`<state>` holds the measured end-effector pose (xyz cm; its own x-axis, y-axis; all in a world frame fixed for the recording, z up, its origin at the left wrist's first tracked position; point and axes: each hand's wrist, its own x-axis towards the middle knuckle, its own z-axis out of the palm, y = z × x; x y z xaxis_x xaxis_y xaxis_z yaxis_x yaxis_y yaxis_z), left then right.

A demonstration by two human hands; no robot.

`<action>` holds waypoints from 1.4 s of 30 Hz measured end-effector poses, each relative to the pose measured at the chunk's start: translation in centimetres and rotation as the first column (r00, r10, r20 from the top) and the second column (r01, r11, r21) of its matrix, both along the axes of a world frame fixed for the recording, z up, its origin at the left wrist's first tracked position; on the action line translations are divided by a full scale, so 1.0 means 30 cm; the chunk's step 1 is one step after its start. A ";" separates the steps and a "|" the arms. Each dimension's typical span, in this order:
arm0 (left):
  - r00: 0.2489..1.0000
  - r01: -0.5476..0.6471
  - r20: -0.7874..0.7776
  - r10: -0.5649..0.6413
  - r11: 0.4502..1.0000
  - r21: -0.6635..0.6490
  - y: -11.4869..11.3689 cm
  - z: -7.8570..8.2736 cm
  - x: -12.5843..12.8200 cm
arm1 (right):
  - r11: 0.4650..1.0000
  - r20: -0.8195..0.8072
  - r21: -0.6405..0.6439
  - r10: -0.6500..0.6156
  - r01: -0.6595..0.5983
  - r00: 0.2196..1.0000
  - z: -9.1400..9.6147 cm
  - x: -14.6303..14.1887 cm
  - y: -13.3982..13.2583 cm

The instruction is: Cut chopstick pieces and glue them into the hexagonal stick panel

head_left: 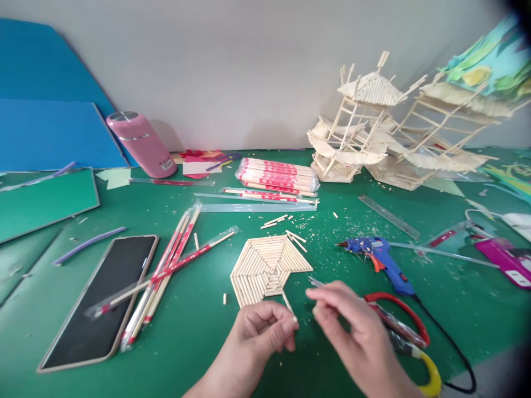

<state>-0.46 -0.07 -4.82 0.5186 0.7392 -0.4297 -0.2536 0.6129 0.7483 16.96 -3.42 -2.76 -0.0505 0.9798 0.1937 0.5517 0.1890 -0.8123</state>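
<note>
A flat polygonal panel of thin wooden sticks (253,271), laid in rings, rests on the green table with an open gap at its lower right. My left hand (265,331) is at its lower edge, thumb and forefinger pinched on a thin wooden stick (287,302) at that gap. Just right of it hovers my right hand (348,326), its thumb and forefinger slightly apart with nothing visible between them. Red-and-yellow-handled pliers (421,323) lie beside and partly behind this hand. A grey metal tip (316,282) shows beyond the fingers.
A blue glue gun (379,257) lies right, its cord trailing forward. Wrapped chopsticks (166,271) cross a phone (99,298) at left. Behind stand a chopstick bundle (277,176), a pink flask (143,145) and stick-built pavilion models (352,138). Cut pieces (274,222) and shavings are scattered about.
</note>
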 end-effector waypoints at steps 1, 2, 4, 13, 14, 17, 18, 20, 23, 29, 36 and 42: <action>1.000 -0.025 -0.007 0.025 1.000 -0.006 0.003 0.007 0.001 | 0.997 0.044 -0.008 -0.070 0.071 0.997 -0.003 0.044 -0.016; 0.999 -0.050 -0.007 0.049 0.999 -0.012 0.007 0.013 0.001 | 0.988 0.116 -0.030 -0.144 0.148 0.983 -0.010 0.094 -0.037; 0.996 -0.087 0.006 0.087 0.996 -0.033 0.015 0.022 0.001 | 0.970 0.296 -0.040 -0.219 0.241 0.930 -0.034 0.203 -0.096; 0.988 -0.126 0.080 0.135 0.986 -0.112 0.027 0.020 -0.001 | 0.985 0.757 -0.031 -0.087 0.169 0.648 -0.138 0.365 -0.240; 0.987 -0.128 0.083 0.138 0.985 -0.116 0.026 0.019 -0.001 | 0.982 0.748 -0.044 -0.090 0.184 0.658 -0.137 0.361 -0.231; 0.986 -0.123 0.095 0.135 0.985 -0.122 0.025 0.018 -0.001 | 0.973 0.691 -0.086 -0.098 0.216 0.716 -0.132 0.359 -0.214; 0.986 -0.119 0.099 0.132 0.985 -0.124 0.024 0.018 -0.001 | 0.969 0.663 -0.107 -0.099 0.224 0.743 -0.130 0.359 -0.213; 0.987 -0.109 0.103 0.123 0.986 -0.128 0.024 0.017 -0.001 | 0.961 0.571 -0.173 -0.079 0.214 0.817 -0.122 0.349 -0.217; 0.989 -0.103 0.098 0.114 0.988 -0.117 0.022 0.015 -0.001 | 0.950 0.312 -0.295 -0.003 0.100 0.950 -0.104 0.295 -0.216; 0.993 -0.092 0.068 0.095 0.995 -0.044 0.016 0.009 -0.008 | 0.972 0.001 -0.236 0.002 -0.002 1.000 -0.079 0.160 -0.173; 0.996 -0.072 0.054 0.068 0.994 0.079 0.009 -0.013 -0.020 | 0.979 0.026 -0.203 -0.007 0.012 1.000 -0.136 0.142 -0.100; 0.998 -0.045 0.059 0.036 0.987 0.156 0.007 -0.015 -0.027 | 0.970 0.054 -0.244 0.030 -0.016 0.998 -0.128 0.140 -0.065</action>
